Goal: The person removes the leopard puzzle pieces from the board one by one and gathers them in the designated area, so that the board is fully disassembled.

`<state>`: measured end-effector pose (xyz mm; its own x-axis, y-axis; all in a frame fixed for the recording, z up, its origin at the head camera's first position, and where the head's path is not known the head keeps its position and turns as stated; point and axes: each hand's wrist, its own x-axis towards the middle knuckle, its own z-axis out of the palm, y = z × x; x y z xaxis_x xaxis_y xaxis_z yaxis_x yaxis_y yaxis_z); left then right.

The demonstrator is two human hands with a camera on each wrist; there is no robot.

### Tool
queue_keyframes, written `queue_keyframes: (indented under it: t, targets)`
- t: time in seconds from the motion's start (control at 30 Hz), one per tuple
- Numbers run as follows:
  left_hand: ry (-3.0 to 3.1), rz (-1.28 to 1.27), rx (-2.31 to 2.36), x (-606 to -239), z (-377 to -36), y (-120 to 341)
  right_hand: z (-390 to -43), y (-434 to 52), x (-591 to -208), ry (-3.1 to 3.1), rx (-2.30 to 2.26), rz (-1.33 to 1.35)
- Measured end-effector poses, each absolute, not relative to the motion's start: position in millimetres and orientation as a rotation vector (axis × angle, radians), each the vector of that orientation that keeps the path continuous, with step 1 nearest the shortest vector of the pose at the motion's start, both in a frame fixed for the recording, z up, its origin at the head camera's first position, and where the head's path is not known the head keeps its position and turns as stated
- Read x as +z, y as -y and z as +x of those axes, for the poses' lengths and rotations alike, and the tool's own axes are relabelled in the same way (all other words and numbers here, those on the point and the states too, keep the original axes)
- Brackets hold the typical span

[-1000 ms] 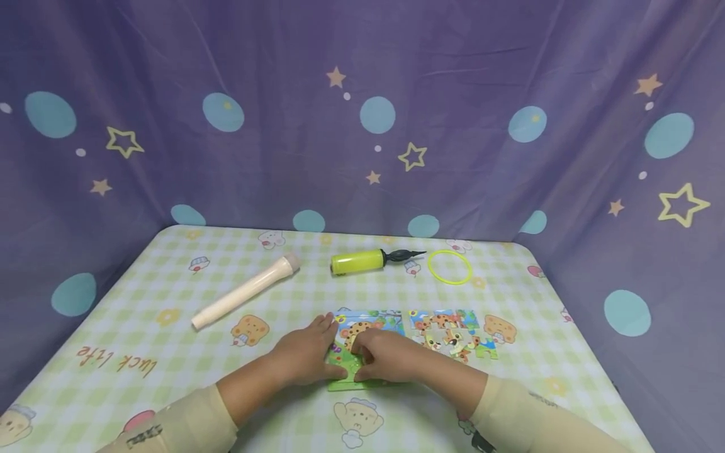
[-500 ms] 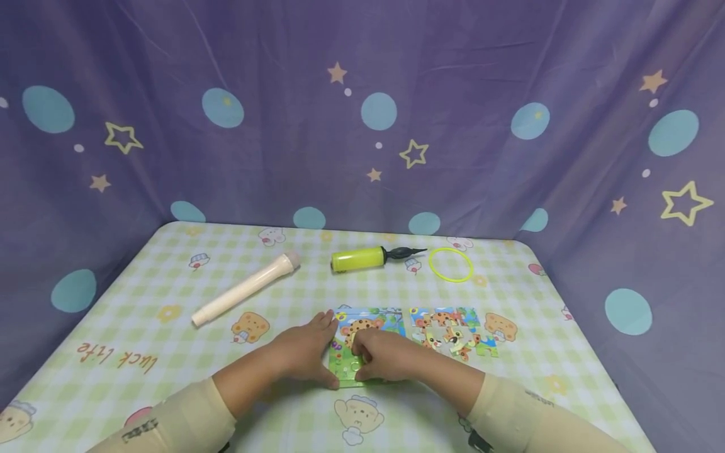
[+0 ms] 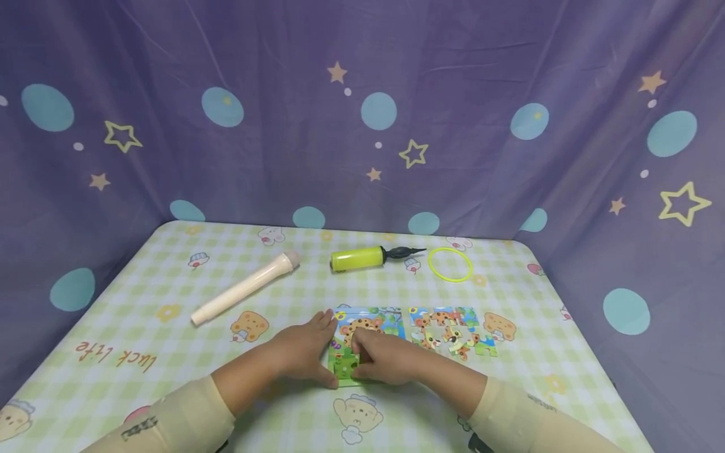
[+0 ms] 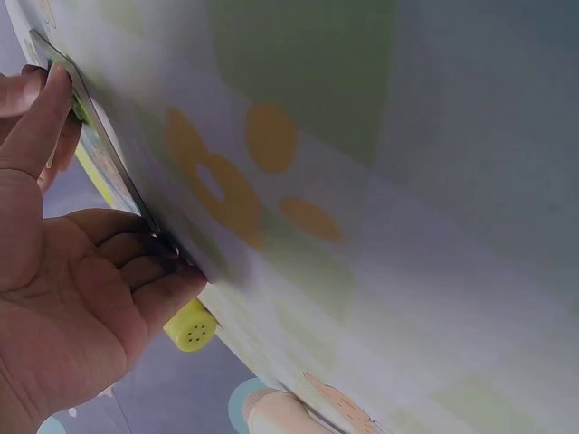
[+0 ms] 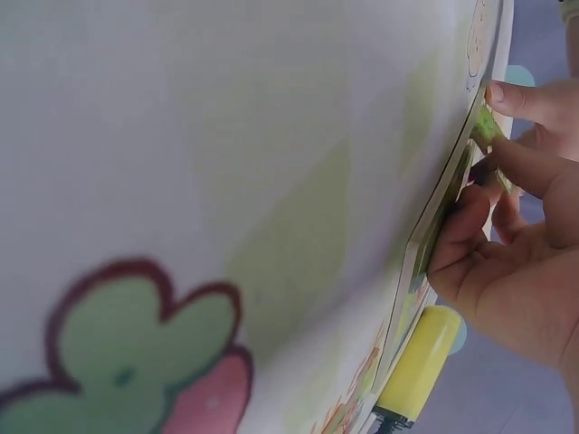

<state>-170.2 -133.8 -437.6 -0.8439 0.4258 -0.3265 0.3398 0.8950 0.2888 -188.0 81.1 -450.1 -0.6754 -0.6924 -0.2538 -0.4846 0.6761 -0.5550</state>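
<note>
A colourful puzzle board [image 3: 370, 324] lies flat near the table's front middle. My left hand [image 3: 306, 352] rests beside its left edge, with straight fingers and thumb touching that edge [image 4: 99, 149]. My right hand [image 3: 385, 358] covers the board's lower right. Its thumb and fingers pinch a green puzzle piece [image 5: 484, 127] against the board [image 5: 448, 194]. That green piece [image 3: 347, 365] shows between the two hands. The board's lower half is mostly hidden by the hands.
Several loose puzzle pieces [image 3: 450, 333] lie just right of the board. Behind them lie a yellow hand pump [image 3: 359, 259], a thin yellow ring [image 3: 450, 264] and a cream tube [image 3: 243, 289]. A purple curtain [image 3: 362, 126] encloses the checked table [image 3: 170, 352].
My right hand's fingers have shifted slightly over the board's lower part with the green piece. My left hand stays at the board's left edge.
</note>
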Motion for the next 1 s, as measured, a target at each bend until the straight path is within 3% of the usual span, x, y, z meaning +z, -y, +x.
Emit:
queue_keyframes:
  t: [0.3,0.57,1.0]
  targets:
    - [-2.680,0.574,0.309,-436.9,-171.1,132.8,-194.3,-86.1,-452.1,-2.387,-0.740,-0.928]
    - [-2.678,0.573,0.334,-435.6,-168.9,132.2,-198.1,-96.1,-452.9,-2.057,-1.125,-0.715]
    - [-2.710,0.557,0.403,-436.4,-168.1,133.9,-211.7,-129.8,-439.6,-1.965,-1.405,-0.690]
